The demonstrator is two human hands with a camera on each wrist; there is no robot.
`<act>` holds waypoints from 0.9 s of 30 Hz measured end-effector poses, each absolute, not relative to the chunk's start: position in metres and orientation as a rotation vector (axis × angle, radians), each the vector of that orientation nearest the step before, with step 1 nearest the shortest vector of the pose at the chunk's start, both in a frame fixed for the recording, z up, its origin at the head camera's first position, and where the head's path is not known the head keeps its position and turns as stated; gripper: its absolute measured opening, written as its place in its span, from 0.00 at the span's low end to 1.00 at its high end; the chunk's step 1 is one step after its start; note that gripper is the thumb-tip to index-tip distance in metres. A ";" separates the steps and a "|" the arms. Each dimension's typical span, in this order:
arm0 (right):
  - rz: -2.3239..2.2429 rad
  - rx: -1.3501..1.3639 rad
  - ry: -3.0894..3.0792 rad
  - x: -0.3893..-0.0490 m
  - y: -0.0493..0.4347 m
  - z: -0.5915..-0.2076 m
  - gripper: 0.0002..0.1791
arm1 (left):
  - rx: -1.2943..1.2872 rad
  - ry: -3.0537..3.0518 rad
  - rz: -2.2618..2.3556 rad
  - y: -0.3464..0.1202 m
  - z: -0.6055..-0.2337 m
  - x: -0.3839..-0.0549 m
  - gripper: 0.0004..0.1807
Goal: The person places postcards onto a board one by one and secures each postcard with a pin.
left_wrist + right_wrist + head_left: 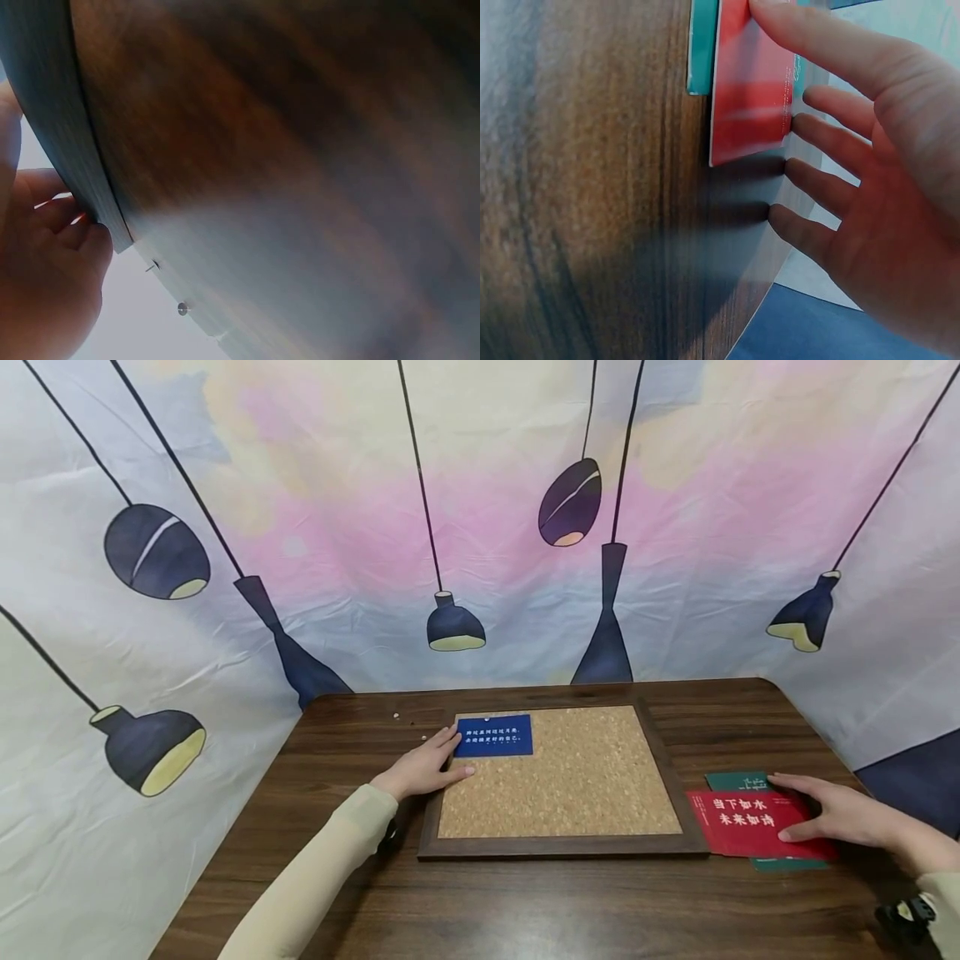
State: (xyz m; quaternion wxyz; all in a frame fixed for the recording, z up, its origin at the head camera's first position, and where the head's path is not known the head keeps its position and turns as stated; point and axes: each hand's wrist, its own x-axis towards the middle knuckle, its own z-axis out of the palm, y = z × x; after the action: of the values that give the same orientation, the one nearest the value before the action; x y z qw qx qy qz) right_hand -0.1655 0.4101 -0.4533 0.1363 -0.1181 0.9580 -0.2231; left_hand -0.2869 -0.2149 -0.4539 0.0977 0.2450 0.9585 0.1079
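A cork board (562,785) in a dark wood frame lies on the table. At its upper left is a blue card (495,746) with white writing and a small pin at its top edge. My left hand (426,766) rests over the frame's left side, fingertips by the blue card and thumb on the cork. Right of the board, a red card (738,835) lies over green cards (735,781). My right hand (851,810) spreads over their right end, thumb touching the red card; in the right wrist view its fingers (821,184) extend past the card's edge.
Small pins (396,716) lie on the wooden table (555,906) left of the board, near its far edge. Behind the table hangs a cloth backdrop (360,560) printed with dark lamps. Each wrist wears a dark strapped device (906,917).
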 end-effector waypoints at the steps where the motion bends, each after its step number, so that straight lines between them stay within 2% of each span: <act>1: -0.638 -0.335 2.778 -0.166 0.410 -0.453 0.50 | 0.725 2.836 0.319 -0.215 -0.454 -0.287 0.48; 7: -0.597 -0.316 2.817 -0.168 0.410 -0.453 0.50 | 0.725 2.837 0.337 -0.215 -0.454 -0.286 0.48; 18: -0.558 -0.397 2.844 -0.173 0.411 -0.449 0.42 | 0.709 2.850 0.318 -0.214 -0.456 -0.287 0.48; 27: -0.541 -0.380 2.858 -0.173 0.410 -0.448 0.41 | 0.717 2.852 0.318 -0.215 -0.454 -0.285 0.48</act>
State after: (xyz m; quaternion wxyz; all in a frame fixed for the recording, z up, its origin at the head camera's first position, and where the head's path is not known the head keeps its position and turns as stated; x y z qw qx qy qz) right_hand -0.1734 0.4103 -0.4483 0.1038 -0.1288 0.9690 -0.1835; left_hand -0.2851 -0.2145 -0.4537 0.0917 0.2415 0.9601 0.1072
